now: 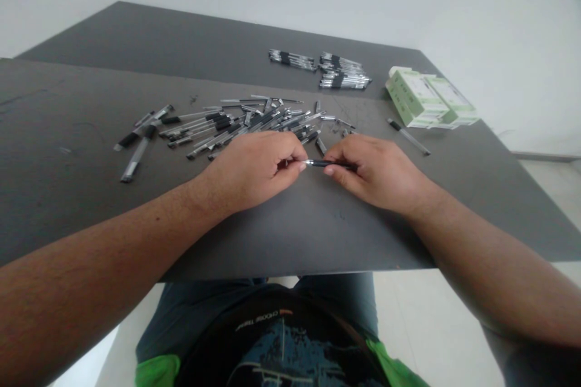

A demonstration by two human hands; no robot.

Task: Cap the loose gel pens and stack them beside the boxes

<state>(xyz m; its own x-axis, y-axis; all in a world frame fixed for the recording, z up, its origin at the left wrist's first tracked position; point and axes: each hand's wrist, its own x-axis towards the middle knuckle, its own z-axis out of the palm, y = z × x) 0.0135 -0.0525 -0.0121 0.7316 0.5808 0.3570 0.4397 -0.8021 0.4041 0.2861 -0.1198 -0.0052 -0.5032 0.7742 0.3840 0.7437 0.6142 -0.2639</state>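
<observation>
Between my two hands, just above the table's near part, lies a pen with a black grip and a silvery tip section. My left hand pinches its left end between thumb and fingers. The other end is pinched in my right hand, whose fingers cover part of it. Right behind my hands spreads a loose pile of pen parts: clear barrels with black grips, refills and caps. Several loose caps lie close to my right hand.
Bundled pens and more stacked pens lie farther back. Two green-and-white boxes stand at the right, with a single pen in front. Crossed pens lie at the left. The grey table's front edge is near my lap.
</observation>
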